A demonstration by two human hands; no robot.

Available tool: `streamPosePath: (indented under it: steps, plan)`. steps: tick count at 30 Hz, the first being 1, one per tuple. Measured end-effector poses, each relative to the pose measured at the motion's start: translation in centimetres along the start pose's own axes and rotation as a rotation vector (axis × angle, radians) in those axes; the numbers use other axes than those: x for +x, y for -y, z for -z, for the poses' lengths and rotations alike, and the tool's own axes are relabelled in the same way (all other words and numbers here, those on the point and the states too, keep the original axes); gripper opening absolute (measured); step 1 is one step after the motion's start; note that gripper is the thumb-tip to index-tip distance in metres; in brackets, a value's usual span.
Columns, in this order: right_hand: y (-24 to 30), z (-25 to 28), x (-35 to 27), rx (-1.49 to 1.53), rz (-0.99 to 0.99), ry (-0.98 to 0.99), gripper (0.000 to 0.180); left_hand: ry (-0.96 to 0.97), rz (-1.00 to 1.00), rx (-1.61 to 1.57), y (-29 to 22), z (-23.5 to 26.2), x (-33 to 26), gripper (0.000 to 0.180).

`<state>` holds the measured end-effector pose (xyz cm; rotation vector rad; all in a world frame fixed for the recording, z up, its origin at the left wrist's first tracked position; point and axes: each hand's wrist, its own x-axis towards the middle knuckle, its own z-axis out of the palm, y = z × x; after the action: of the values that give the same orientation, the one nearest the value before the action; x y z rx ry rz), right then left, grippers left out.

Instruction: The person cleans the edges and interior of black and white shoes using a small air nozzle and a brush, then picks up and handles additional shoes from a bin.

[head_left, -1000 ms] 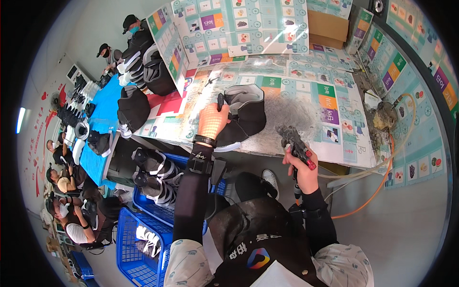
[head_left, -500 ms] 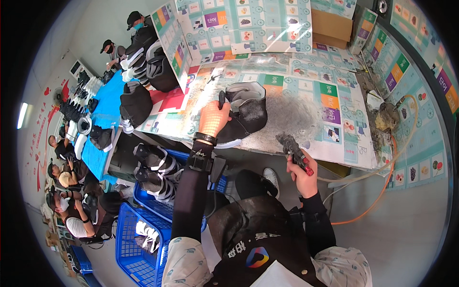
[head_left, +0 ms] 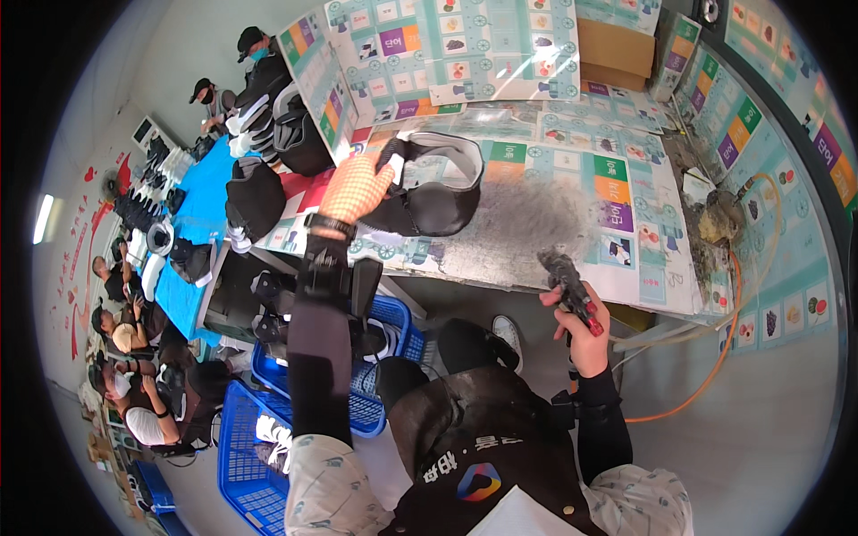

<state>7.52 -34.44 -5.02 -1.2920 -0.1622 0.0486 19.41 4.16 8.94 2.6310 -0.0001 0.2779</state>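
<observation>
My left hand (head_left: 356,189), in an orange mesh glove with a black sleeve, grips a black shoe upper with a pale lining (head_left: 436,185) that lies on the worktable (head_left: 536,228). My right hand (head_left: 583,332) is held below the table's front edge, closed around a dirty spray gun with a red trigger (head_left: 567,280). The gun's nozzle points up toward the table. An orange hose (head_left: 715,357) trails off to the right of it.
Printed boards cover the table and stand behind it. Blue plastic baskets (head_left: 259,438) with shoes sit on the floor at my left. More black shoe parts (head_left: 255,196) lie at the table's left end. Several people work along a blue bench (head_left: 192,214) at far left.
My right hand with the spray gun has dropped down and back from the table. My left hand stays on the shoe upper.
</observation>
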Motion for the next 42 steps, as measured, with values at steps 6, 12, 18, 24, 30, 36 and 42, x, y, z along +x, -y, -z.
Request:
streamPosePath:
  steps: [6, 12, 18, 24, 30, 36, 42]
  plan:
    - [-2.1, -0.8, -0.9, -0.289, 0.065, 0.205, 0.017, 0.246, -0.079, 0.414, 3.6, -4.6, 4.5, 0.039]
    - [-1.9, -0.2, -0.9, -0.335, -0.015, 0.210, 0.018, 0.176, -0.081, 0.388, 3.5, -5.4, 4.6, 0.039]
    - [-3.1, -0.5, -0.6, -0.145, -0.058, 0.068, 0.018, 0.165, -0.042, 0.358, 2.9, -5.3, 4.2, 0.044]
    - [-4.3, -0.2, -0.6, -0.108, -0.100, 0.022, 0.025, 0.128, -0.125, 0.420, 2.8, -4.1, 4.0, 0.041]
    - [0.0, 0.3, -0.7, -0.136, 0.038, 0.074, 0.030, 0.159, -0.287, 0.424, 1.2, -0.2, 5.6, 0.036]
    - [-1.5, -2.2, -2.4, -0.452, 0.221, 0.232, 0.015, 0.347, -0.274, 0.498, 2.6, -4.0, 6.4, 0.043]
    - [-1.2, -2.7, -2.5, -0.477, 0.219, 0.387, 0.019, 0.327, -0.179, 0.440, 2.2, -3.7, 5.3, 0.038]
